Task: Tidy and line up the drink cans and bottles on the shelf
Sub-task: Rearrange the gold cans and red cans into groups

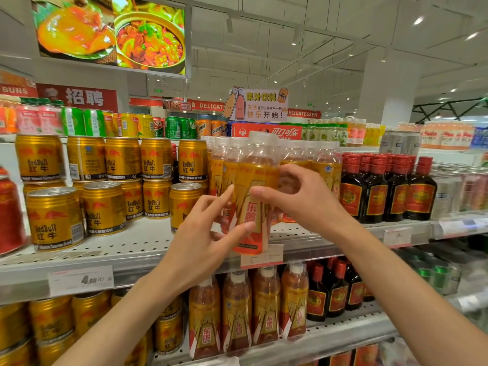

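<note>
**shelfwatcher:** What's hard to read here? The price tag shows 4.00, but the tag off past the right fingers is a blur, and the far-right products smear into nothing.

**aisle9:** Yeah, edges are stretched by the wide lens. The front energy drink bottle covers most of the row of identical bottles behind the fingers, and its base hides part of a paper label on the shelf lip. Both arms get cut off at the bottom.

**shelfwatcher:** Hands?

**aisle9:** Both on that bottle, at the front edge of the white perforated metal shelf. Left hand has thumb pressed on the lower label, fingers reaching round the left side. Right hand has fingers curled round the right side, thumb on the front. Can't tell if the base sits on the shelf or is lifted.

**shelfwatcher:** Room?

**aisle9:** Supermarket, white ceiling with spotlights, food poster overhead, a juice sign above the fingers.

**shelfwatcher:** Materials?

**aisle9:** Clear plastic, white cap, glossy orange-gold wrap. Left of the fingers, stubby gold Red Bull cans stacked two high, shiny metal tops. Right, dark glass-looking bottles with ribbed red caps. More of each below.
</note>
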Available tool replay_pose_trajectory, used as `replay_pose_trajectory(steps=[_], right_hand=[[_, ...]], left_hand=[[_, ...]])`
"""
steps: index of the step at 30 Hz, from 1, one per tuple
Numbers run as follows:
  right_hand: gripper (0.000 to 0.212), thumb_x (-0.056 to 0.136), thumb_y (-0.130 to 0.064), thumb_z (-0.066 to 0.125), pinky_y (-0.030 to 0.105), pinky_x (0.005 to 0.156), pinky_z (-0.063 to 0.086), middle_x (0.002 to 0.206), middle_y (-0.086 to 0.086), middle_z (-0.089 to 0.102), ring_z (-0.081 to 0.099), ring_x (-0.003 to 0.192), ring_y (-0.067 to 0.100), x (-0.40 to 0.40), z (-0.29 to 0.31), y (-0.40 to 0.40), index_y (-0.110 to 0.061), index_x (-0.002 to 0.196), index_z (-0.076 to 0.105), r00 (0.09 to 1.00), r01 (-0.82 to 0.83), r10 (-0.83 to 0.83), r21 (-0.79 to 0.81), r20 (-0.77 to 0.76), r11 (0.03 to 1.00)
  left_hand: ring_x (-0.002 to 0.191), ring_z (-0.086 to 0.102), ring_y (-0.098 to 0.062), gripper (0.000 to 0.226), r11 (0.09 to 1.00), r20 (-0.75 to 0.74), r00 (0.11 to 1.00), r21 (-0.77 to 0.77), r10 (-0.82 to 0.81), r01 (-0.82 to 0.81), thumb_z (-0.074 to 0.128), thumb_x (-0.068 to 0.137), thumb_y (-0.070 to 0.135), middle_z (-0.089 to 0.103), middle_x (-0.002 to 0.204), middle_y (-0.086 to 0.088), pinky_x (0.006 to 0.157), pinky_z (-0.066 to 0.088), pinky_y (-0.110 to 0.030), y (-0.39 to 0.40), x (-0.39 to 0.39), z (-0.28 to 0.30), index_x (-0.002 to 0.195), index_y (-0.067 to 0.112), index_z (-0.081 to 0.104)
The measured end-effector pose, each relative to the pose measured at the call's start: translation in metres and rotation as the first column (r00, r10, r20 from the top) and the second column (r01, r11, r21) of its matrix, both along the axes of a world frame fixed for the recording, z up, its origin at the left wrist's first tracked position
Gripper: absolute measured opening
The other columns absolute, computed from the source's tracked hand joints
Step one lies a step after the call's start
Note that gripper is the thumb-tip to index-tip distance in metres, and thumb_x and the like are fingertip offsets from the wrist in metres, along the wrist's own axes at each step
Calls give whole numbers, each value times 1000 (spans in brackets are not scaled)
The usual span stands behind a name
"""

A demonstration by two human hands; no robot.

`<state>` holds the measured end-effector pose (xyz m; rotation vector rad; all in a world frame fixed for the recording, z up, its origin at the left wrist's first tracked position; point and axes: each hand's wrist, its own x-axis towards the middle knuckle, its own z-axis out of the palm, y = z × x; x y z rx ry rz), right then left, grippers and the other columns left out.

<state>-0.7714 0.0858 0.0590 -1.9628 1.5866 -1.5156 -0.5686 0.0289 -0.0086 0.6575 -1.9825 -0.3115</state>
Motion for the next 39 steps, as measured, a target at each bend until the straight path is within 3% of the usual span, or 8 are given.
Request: replay_pose_trajectory(steps=[5, 12, 16, 21, 29, 32, 35, 39], right_hand=[[57, 70, -60, 80, 29, 84, 59, 106, -12, 72, 69, 98, 4, -36, 8, 13, -28, 115, 66, 983, 184, -184, -10, 2, 983], [72, 75, -67, 74, 35, 94, 56, 118, -11, 68, 64, 101, 5, -51, -17, -6, -23, 131, 60, 910, 414, -414, -39, 4, 910], [91, 79, -67, 70, 35, 105, 44, 146, -4, 55, 53, 117, 9, -49, -23, -9, -22, 152, 41, 904, 417, -413, 18, -110, 909], [92, 80, -68, 68, 45, 112, 44, 152, -4, 50, 49, 137, 18, -45, -34, -12, -24, 154, 37, 898, 431, -428, 2, -105, 902], [93, 82, -67, 67, 49, 113, 44, 155, -4, 46, 46, 140, 18, -43, -46, -9, -26, 157, 30, 923, 383, -380, 53, -58, 922], [85, 84, -58, 71, 33, 106, 48, 149, -8, 51, 51, 132, 13, -44, -61, 3, -27, 154, 36, 941, 337, -337, 91, -21, 937], [60, 88, -45, 72, 6, 73, 48, 135, -13, 57, 58, 109, -4, -42, -78, 21, -31, 142, 49, 951, 278, -286, 81, 120, 957], [33, 91, -34, 70, 13, 74, 55, 110, -13, 69, 66, 97, -5, -40, -107, 42, -32, 122, 61, 933, 210, -218, 58, 286, 976]], left_hand=[[92, 59, -2, 67, 980, -101, 979, -73, 175, -183, 56, 91, 53, 48, 117, 7, 76, 60, -25, -15, -4, 9, 149, 23, 42], [115, 63, -19, 89, 939, 149, 927, -78, 344, -335, 55, 91, 59, 44, 152, -1, 95, 55, -45, -30, -19, -7, 160, 21, 13], [117, 65, -16, 92, 959, 154, 947, -20, 283, -283, 58, 88, 62, 52, 149, 3, 100, 53, -50, -35, -22, -9, 159, 28, 10], [92, 69, -8, 92, 964, 87, 960, -12, 266, -266, 60, 85, 64, 56, 143, 2, 85, 61, -41, -35, -24, -12, 158, 29, 15], [99, 68, -11, 90, 963, 59, 961, -21, 269, -268, 64, 85, 61, 58, 138, 3, 85, 60, -40, -30, -23, -13, 156, 30, 19], [108, 64, -8, 78, 970, 14, 970, 0, 243, -243, 68, 88, 49, 59, 133, 7, 89, 59, -40, -26, -17, -16, 153, 27, 32], [102, 64, -3, 58, 984, -118, 980, 87, 163, -154, 71, 90, 33, 62, 120, 10, 84, 59, -24, -11, -8, -21, 143, 27, 47], [97, 66, -1, 36, 970, -278, 948, 221, 157, -96, 69, 92, 29, 68, 107, 17, 79, 55, -17, 21, 5, -35, 124, 37, 57]])
